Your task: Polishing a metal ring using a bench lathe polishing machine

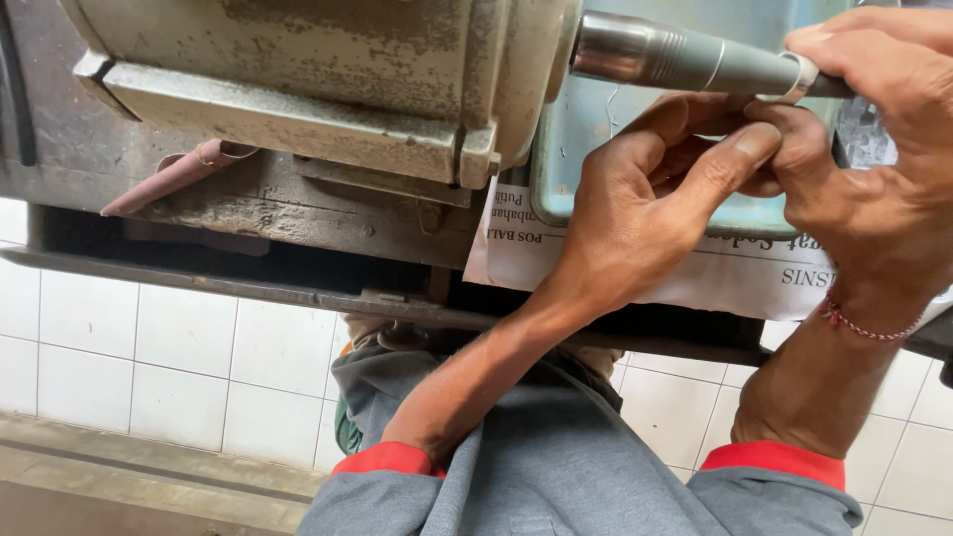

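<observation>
A big worn grey machine housing [298, 79] fills the upper left, resting on a dark metal surface [199, 268]. Beside it lies a teal tray [596, 119] on a printed white paper sheet [735, 273]. From the housing a tapered steel spindle [675, 58] sticks out rightward; a small silver ring [799, 79] sits on it, pinched by the left hand [645, 199] and right hand [874, 149], both closed around it.
</observation>
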